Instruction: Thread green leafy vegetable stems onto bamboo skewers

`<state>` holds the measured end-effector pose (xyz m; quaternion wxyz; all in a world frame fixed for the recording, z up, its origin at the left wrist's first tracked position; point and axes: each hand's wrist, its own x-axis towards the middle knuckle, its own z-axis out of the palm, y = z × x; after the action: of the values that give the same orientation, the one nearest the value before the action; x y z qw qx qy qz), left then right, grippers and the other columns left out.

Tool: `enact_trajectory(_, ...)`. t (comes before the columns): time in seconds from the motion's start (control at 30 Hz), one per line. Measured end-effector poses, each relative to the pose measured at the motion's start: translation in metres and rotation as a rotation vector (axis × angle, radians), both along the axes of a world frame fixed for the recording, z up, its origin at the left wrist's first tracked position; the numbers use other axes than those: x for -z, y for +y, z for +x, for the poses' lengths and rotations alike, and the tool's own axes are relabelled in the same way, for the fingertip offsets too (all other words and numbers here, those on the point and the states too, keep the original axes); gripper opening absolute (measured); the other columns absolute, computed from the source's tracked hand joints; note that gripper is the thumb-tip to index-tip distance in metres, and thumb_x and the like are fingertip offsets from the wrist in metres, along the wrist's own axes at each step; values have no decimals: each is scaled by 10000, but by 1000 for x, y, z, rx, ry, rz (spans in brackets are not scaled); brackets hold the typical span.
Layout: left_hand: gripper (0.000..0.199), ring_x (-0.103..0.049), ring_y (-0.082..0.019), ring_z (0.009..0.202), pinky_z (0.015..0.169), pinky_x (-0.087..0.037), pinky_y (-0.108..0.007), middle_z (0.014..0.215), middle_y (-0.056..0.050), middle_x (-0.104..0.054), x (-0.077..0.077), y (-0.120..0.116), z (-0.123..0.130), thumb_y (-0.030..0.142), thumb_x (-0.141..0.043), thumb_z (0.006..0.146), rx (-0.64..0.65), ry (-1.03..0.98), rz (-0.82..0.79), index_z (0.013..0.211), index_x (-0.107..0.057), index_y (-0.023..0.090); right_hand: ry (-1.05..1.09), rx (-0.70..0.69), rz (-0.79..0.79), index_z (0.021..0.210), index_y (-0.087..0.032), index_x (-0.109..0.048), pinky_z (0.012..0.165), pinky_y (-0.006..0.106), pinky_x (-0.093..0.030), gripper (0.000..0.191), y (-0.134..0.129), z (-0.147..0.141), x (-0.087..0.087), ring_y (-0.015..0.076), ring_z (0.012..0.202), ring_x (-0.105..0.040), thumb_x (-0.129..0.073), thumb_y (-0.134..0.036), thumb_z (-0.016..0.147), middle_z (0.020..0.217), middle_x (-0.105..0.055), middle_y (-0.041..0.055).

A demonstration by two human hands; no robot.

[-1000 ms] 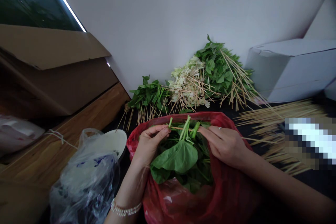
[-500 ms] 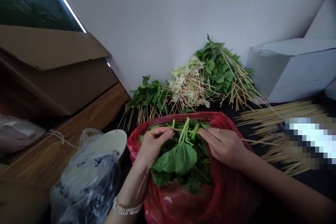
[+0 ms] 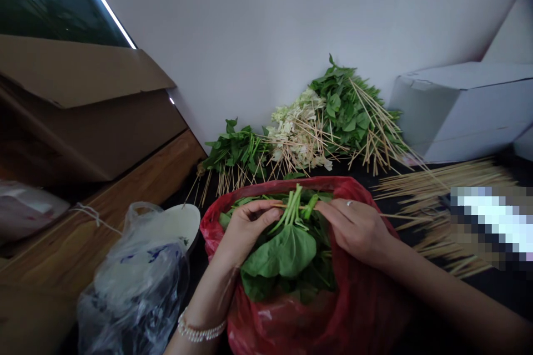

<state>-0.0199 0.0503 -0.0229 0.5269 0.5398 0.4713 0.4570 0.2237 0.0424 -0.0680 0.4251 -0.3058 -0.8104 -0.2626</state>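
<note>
In the head view, the left hand (image 3: 250,230) is at the centre of the frame, its thumb and forefinger pinched together on the leafy green stems (image 3: 295,205) near one end of a bamboo skewer (image 3: 308,208); which of the stems they grip is hard to make out. The right hand (image 3: 360,227), right of centre, has its fingers closed around the same skewer, whose far end sticks out past the hand to the right. The stems sit on the skewer between both hands, with a broad leaf (image 3: 285,252) hanging below them.

All this is over the open mouth of a red plastic bag (image 3: 283,324) of greens, in the lower centre. A beaded bracelet (image 3: 202,331) circles the left wrist, and a ring (image 3: 348,203) is on the right hand.

Skewered greens (image 3: 350,111) and pale skewered leaves (image 3: 291,127) are heaped above the bag, against the wall (image 3: 270,22). Loose skewers (image 3: 433,183) spread at the right, below a white box (image 3: 483,116). At lower left, a clear plastic bag (image 3: 129,294) lies against a white bowl (image 3: 191,222); a cardboard box (image 3: 91,133) stands at the left.
</note>
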Motion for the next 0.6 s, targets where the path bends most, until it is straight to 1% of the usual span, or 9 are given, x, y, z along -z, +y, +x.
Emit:
enact_trajectory(0.1, 330, -732, -216, 825, 822, -557, -319, 882, -80, -818, -7, -3, -15, 472, -870, 706, -43, 20, 46, 903, -839, 209, 146, -107, -31, 1041, -172, -628, 748, 387, -554, 283, -1, 5, -1, 217, 789, -664, -442, -17, 895, 886, -716, 86)
enact_trajectory(0.17, 305, -732, -216, 828, 823, -559, -311, 882, -84, -815, -11, -4, -23, 468, -847, 738, -65, 58, 80, 892, -839, 204, 221, -232, -57, 1078, -187, -605, 789, 447, -563, 282, -1, 8, 3, 253, 883, -669, -466, -43, 879, 1002, -707, 117)
enact_trajectory(0.27, 238, -726, -211, 804, 794, -559, -300, 862, -77, -813, -14, -5, -29, 410, -833, 757, -34, 135, 117, 884, -839, 208, 251, -362, -102, 1131, -180, -579, 819, 509, -561, 286, -2, 10, 12, 294, 984, -656, -493, -81, 877, 1156, -660, 168)
enact_trajectory(0.33, 168, -722, -216, 793, 774, -556, -300, 852, -76, -812, -13, -5, -29, 349, -806, 778, -7, 227, 149, 867, -840, 211, 247, -391, -102, 1132, -179, -576, 823, 520, -562, 279, -2, 10, 15, 299, 1000, -653, -501, -93, 878, 1184, -645, 171)
enact_trajectory(0.4, 119, -722, -230, 807, 770, -548, -307, 861, -77, -814, -10, -4, -29, 291, -764, 803, 14, 348, 191, 858, -842, 219, 246, -403, -80, 1145, -178, -575, 811, 517, -570, 283, -2, 10, 14, 302, 1003, -655, -496, -103, 883, 1170, -648, 169)
enact_trajectory(0.5, 121, -726, -250, 834, 768, -543, -320, 887, -77, -818, -5, -4, -29, 237, -728, 810, 81, 492, 229, 847, -843, 239, 242, -398, -76, 1173, -165, -566, 818, 513, -574, 303, -2, 10, 8, 307, 1019, -653, -487, -103, 887, 1147, -650, 179)
enact_trajectory(0.6, 142, -730, -254, 824, 757, -544, -323, 892, -73, -819, -3, -4, -30, 200, -718, 796, 151, 556, 232, 839, -843, 252, 237, -401, -50, 1158, -160, -571, 785, 494, -581, 305, -2, 9, 5, 297, 999, -658, -490, -87, 874, 1140, -655, 174)
